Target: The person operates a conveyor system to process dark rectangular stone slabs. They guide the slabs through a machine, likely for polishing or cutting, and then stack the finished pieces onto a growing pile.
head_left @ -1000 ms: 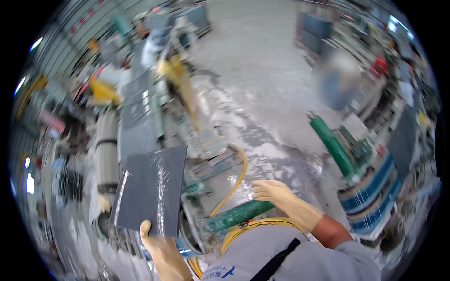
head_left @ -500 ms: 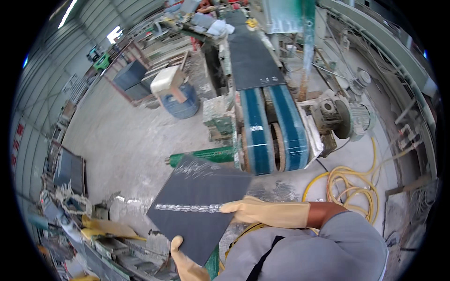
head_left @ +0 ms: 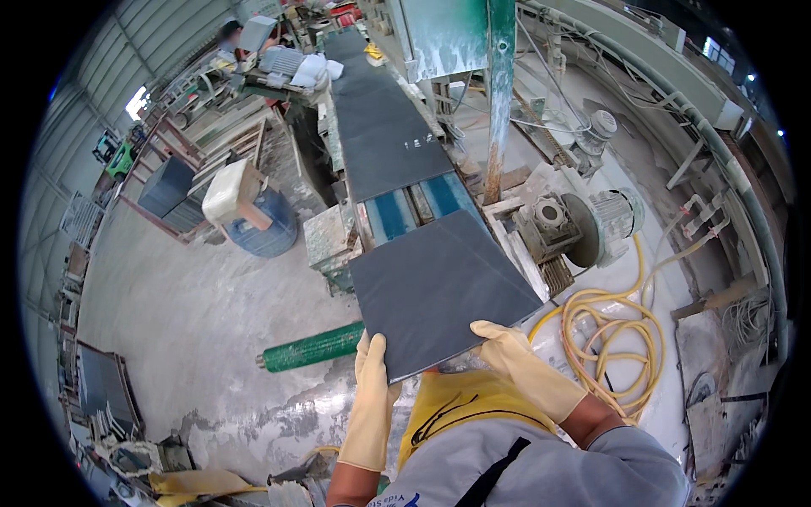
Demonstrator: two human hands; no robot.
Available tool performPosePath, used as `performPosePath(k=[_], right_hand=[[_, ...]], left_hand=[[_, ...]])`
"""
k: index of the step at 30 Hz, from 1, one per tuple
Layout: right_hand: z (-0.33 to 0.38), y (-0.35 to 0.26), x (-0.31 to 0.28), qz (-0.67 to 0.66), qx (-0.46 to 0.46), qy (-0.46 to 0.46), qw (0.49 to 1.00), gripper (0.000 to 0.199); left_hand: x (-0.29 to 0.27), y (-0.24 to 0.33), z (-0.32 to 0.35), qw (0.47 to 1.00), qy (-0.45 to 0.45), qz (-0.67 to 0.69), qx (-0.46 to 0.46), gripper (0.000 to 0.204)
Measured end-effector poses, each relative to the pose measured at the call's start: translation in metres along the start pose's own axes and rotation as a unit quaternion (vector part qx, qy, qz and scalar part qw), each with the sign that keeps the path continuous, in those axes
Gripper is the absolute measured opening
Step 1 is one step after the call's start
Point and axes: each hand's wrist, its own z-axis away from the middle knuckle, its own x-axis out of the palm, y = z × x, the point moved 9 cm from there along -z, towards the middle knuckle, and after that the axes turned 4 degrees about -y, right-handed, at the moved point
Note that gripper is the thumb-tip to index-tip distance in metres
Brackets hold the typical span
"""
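Between my two gloved hands is a flat dark grey stone slab (head_left: 443, 287), tilted a little. My left hand (head_left: 372, 372), in a cream rubber glove, grips its near left edge with the thumb on top. The near right edge is held by my right hand (head_left: 505, 348), gloved alike, its fingers beneath the slab out of sight. The slab's far part overlaps the near end of the blue conveyor belts (head_left: 389, 217); whether it touches them I cannot tell. Further along, dark slabs (head_left: 393, 127) lie on the conveyor.
A motor (head_left: 583, 221) stands right of the conveyor, near a coiled yellow hose (head_left: 604, 355) on the floor. Left are a green roller (head_left: 312, 347) and a blue drum (head_left: 263, 230) with a pale block on it. A person (head_left: 230, 35) is at the far end.
The slab has moved from my left side up to the conveyor's near end and turned. Its wet white streak no longer shows. My left hand has come forward, and my view has shifted right.
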Motion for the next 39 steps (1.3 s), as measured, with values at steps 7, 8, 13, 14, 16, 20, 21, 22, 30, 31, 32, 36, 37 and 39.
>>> performPosePath(k=[7, 8, 13, 14, 16, 20, 21, 22, 30, 31, 32, 36, 37, 39], right_hand=[[-0.09, -0.032, -0.012, -0.01, -0.048, -0.031, 0.998, 0.039], [-0.1, -0.032, -0.011, -0.095, -0.041, -0.033, 0.994, 0.04], [-0.138, -0.026, -0.025, -0.095, 0.013, 0.04, 0.995, 0.044], [-0.145, -0.023, -0.032, -0.086, 0.014, 0.055, 0.995, 0.043], [-0.162, -0.018, -0.062, 0.088, -0.053, -0.014, 0.995, 0.041], [-0.176, -0.037, -0.047, 0.23, -0.169, -0.099, 0.953, 0.04], [-0.179, -0.038, -0.047, 0.232, -0.17, -0.103, 0.952, 0.04], [-0.182, -0.038, -0.048, 0.233, -0.173, -0.105, 0.951, 0.039], [-0.205, -0.033, -0.068, 0.149, -0.081, -0.071, 0.983, 0.041], [-0.207, -0.031, -0.07, 0.129, -0.055, -0.062, 0.988, 0.041], [-0.208, -0.027, -0.072, 0.093, -0.008, -0.033, 0.995, 0.042], [-0.182, -0.042, -0.038, -0.04, 0.213, 0.134, 0.967, 0.05], [-0.176, -0.046, -0.035, 0.032, 0.281, 0.127, 0.951, 0.053], [-0.156, -0.059, -0.042, 0.173, 0.403, 0.11, 0.892, 0.063]], left_hand=[[0.016, 0.009, -0.121, 0.994, -0.104, 0.005, -0.039, 0.046], [0.016, 0.009, -0.133, 0.993, -0.103, 0.008, -0.05, 0.047], [-0.004, 0.006, -0.181, 0.997, -0.058, -0.003, -0.058, 0.048], [-0.003, 0.007, -0.189, 0.996, -0.066, -0.009, -0.058, 0.048], [0.007, 0.012, -0.202, 0.994, -0.088, -0.019, -0.058, 0.048], [-0.004, 0.007, -0.219, 0.994, -0.046, -0.027, -0.094, 0.051], [-0.004, 0.008, -0.222, 0.995, -0.035, -0.03, -0.091, 0.05], [-0.004, 0.009, -0.223, 0.995, -0.023, -0.034, -0.088, 0.049], [-0.008, 0.001, -0.249, 0.996, -0.025, -0.054, -0.067, 0.043], [-0.014, -0.003, -0.253, 0.995, -0.023, -0.069, -0.065, 0.043], [-0.019, -0.008, -0.258, 0.994, -0.024, -0.083, -0.064, 0.044], [-0.04, 0.008, -0.269, 0.923, -0.089, -0.37, -0.053, 0.044], [-0.043, 0.018, -0.269, 0.87, -0.118, -0.475, -0.066, 0.044], [-0.039, 0.057, -0.246, 0.863, -0.082, -0.482, -0.124, 0.043]])
